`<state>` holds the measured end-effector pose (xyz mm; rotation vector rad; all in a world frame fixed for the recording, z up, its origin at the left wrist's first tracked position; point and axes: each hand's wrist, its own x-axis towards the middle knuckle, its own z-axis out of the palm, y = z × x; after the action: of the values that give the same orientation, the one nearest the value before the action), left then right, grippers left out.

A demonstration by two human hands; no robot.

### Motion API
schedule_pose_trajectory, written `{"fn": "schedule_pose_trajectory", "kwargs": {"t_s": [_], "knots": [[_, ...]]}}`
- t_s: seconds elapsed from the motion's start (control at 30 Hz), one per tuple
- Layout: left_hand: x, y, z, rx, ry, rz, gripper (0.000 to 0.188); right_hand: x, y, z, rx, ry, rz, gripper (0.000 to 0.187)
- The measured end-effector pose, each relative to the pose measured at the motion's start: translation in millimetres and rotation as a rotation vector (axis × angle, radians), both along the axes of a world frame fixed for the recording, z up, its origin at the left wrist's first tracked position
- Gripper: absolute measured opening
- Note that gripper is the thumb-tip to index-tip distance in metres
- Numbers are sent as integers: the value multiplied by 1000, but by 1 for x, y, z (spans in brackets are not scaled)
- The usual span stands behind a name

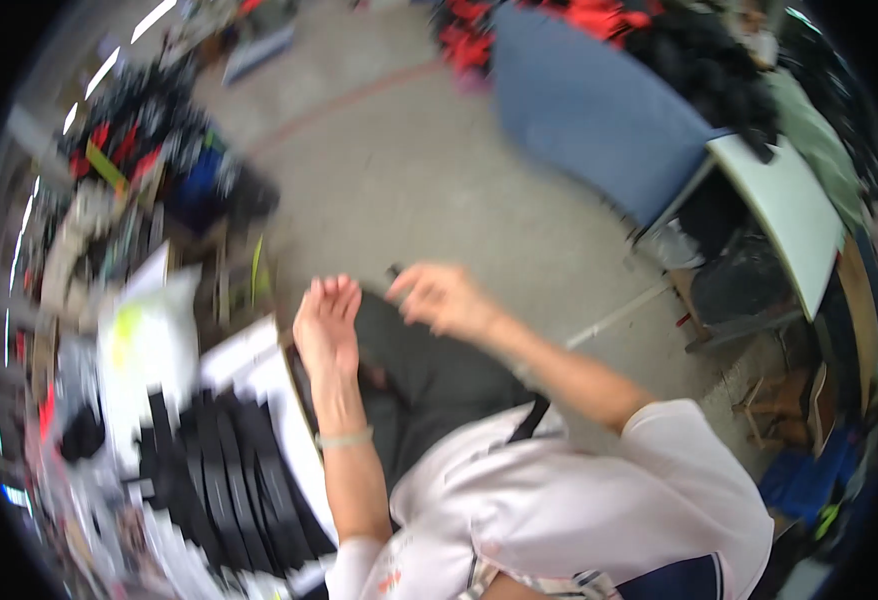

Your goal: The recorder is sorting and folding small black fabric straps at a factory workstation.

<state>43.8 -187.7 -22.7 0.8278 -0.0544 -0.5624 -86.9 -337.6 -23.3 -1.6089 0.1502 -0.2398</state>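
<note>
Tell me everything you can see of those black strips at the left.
The black strips are long, narrow and flat, laid roughly side by side with some overlap, their upper ends uneven. They look like fabric or webbing, though blur hides the texture. They lie over a white surface, left of the person's left forearm; neither hand touches them.
</note>
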Motion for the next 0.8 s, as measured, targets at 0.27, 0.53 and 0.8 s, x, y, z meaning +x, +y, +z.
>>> {"fn": "schedule_pose_trajectory", "kwargs": {"t_s": [0.27, 0.53, 0.8], "knots": [[24, 67, -32, 376, -152, 451, 10, 3, -13, -127, 450, 322, -302, 17], [103, 105, -59, 1524, -1224, 309, 33, 16, -63, -166, 633, 499, -488, 17], [115, 79, -81, 1768, -1224, 151, 19, 106, -94, -217, 545, 709, -540, 13]]}}
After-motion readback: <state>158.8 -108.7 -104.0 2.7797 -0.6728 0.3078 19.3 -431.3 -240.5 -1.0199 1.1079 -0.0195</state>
